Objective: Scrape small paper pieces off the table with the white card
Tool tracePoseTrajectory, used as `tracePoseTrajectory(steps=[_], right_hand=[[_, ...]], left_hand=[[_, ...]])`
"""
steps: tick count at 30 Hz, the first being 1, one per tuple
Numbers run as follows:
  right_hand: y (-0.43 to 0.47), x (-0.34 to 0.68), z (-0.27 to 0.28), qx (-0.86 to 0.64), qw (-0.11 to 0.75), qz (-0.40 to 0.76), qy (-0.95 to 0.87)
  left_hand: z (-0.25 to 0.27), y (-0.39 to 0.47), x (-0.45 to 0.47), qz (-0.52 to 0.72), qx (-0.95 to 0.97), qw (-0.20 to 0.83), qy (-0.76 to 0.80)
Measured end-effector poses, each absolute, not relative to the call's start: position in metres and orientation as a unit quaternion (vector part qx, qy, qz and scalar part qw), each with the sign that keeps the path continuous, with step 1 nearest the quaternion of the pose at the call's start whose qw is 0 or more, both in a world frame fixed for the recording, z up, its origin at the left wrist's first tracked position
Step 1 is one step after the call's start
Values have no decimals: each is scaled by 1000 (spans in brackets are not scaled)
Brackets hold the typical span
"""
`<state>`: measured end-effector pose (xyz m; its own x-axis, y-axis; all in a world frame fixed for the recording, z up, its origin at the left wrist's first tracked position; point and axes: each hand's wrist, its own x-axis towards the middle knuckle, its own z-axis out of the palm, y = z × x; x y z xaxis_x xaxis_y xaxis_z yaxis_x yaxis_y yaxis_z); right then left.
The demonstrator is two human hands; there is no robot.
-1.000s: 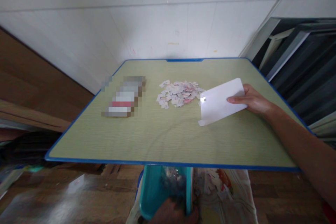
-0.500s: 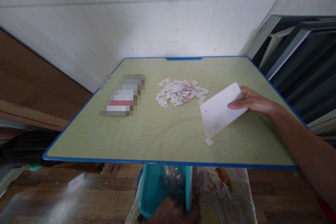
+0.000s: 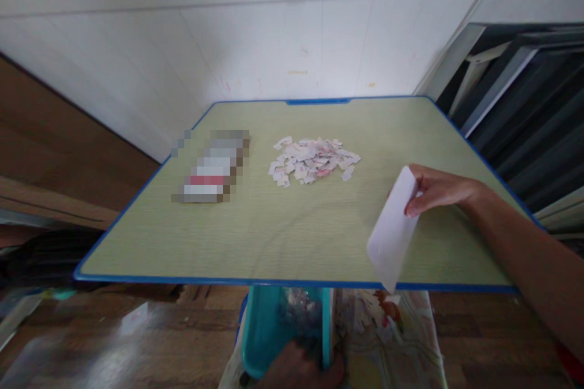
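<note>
My right hand (image 3: 429, 191) is closed on a white card (image 3: 393, 228), thumb on its near face. The card tilts downward over the right part of the table, its lower corner at the blue front edge. To its left lies a pile of small torn or cut paper pieces (image 3: 314, 159), pale with some pink. Below the table edge, my left hand (image 3: 298, 368) is in shadow, closed around the near end of a teal plastic tray (image 3: 262, 340), with the tray's right wall between thumb and fingers. A clear, shiny, crumpled thing (image 3: 301, 307) lies in the tray.
A pixelated box-like object (image 3: 212, 167) sits on the left of the green table (image 3: 255, 237). More paper pieces (image 3: 365, 313) lie on a patterned cloth (image 3: 406, 352) beside the tray. A white wall stands behind; dark framed panels (image 3: 524, 91) lean at right.
My right hand has swung the card down and toward the table's front edge, turning it steeper. The small paper piece at the card's lower corner no longer shows on the table. My left hand stays put.
</note>
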<state>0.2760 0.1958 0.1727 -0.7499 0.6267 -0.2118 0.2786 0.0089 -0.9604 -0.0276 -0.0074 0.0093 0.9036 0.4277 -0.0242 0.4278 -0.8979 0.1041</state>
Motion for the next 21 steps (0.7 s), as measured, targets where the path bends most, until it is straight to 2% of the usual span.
tracePoseTrajectory(steps=[2, 7, 10, 15, 21], right_hand=[[196, 276, 171, -336, 173, 628, -680], [203, 275, 163, -461, 367, 563, -579], [209, 276, 161, -505, 431, 527, -530], [211, 278, 164, -527, 447, 512, -511], [209, 277, 162, -543, 418, 489, -541]], left_hand=[[10, -7, -28, -1, 973, 66, 220], [15, -6, -27, -16, 972, 62, 224], [15, -6, -26, -20, 972, 63, 224], [10, -9, -27, -4, 972, 62, 226], [7, -9, -28, 2, 972, 61, 225]])
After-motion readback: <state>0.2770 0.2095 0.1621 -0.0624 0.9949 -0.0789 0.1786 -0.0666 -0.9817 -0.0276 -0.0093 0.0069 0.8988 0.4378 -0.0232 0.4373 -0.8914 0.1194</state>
